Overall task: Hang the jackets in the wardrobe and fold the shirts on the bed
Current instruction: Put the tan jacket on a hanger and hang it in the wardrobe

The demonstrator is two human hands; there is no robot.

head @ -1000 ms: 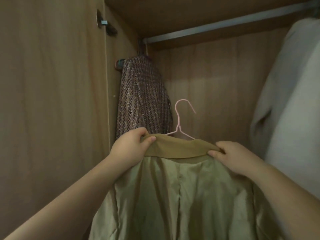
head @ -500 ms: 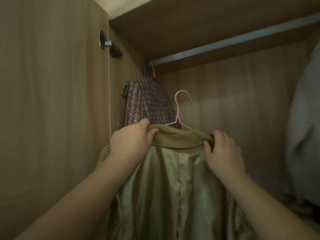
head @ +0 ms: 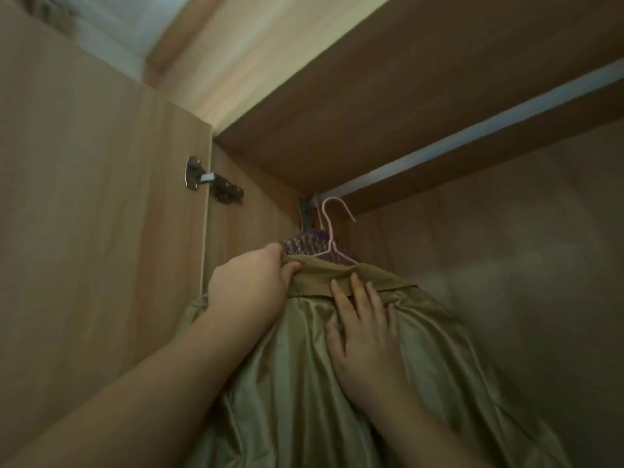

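Olive jacket: the olive jacket (head: 304, 383) is held up high inside the wardrobe (head: 506, 248), in its top left corner, lining towards the camera, with its collar (head: 324, 273) uppermost.
Left hand: the left hand (head: 251, 288) grips the left end of the collar, fingers curled round the cloth and thumb on top.
Right hand: the right hand (head: 366, 336) lies flat on the lining just below the collar, fingers straight and spread – pressing, not gripping.
Hanger: the hanger (head: 332, 228) rises out of the collar, above and beyond both hands, the left hand a little nearer to it. Its hook reaches the left end of the rail (head: 472, 133); whether it is over the rail I cannot tell.
Hook direction: the open tip points right and slightly down.
Long axes: the jacket hangs top to bottom; the rail runs from that left end up towards the right edge.
Neighbour: a tweed jacket (head: 305, 243) hangs just behind, touching the collar.
Coming move: probably seating the hook on the rail – a judgement.
Risk: the hook may snag the tweed.
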